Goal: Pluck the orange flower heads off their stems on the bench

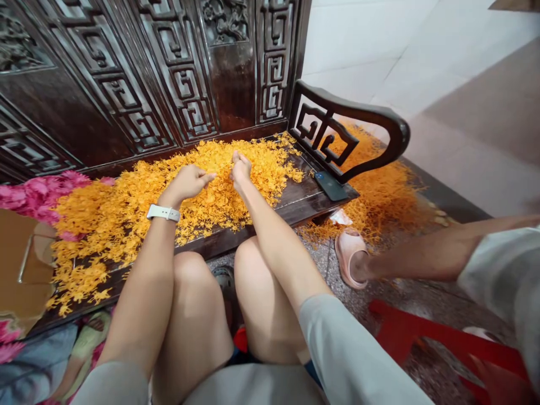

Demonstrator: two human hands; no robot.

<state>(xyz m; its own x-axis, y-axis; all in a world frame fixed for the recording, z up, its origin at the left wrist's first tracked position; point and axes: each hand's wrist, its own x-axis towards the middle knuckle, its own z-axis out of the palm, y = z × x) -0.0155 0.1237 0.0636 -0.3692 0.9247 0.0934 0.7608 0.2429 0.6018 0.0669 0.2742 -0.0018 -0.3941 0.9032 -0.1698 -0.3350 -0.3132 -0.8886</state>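
Pink flowers (63, 191) lie at nine o'clock from the middle of our view, with a cardboard box (21, 247) just below them. Rightward, loose yellow-orange florets (135, 197) spread over the dark wooden worktop (301, 194), from about eight o'clock round to twelve. Our left hand (189, 183), below which a pale-strapped watch (163, 212) sits on the wrist, is over the pile between nine and ten, its fingers bent and narrow. Our right hand (241, 167) is beside it towards eleven, thumb and fingers drawn close together. We cannot tell whether either holds a floret.

We judge the florets to be very light, thin and springy, apt to tangle by their spiky tips and easily bent; a fingertip pinch at the centre of one should serve better than pulling at a tip.

Further right, a phone (331, 187) lies just before three o'clock near the armrest (373, 115). Past it, an orange heap (383, 191) covers the floor at three, and a person's slipper (348, 253) stands towards four.
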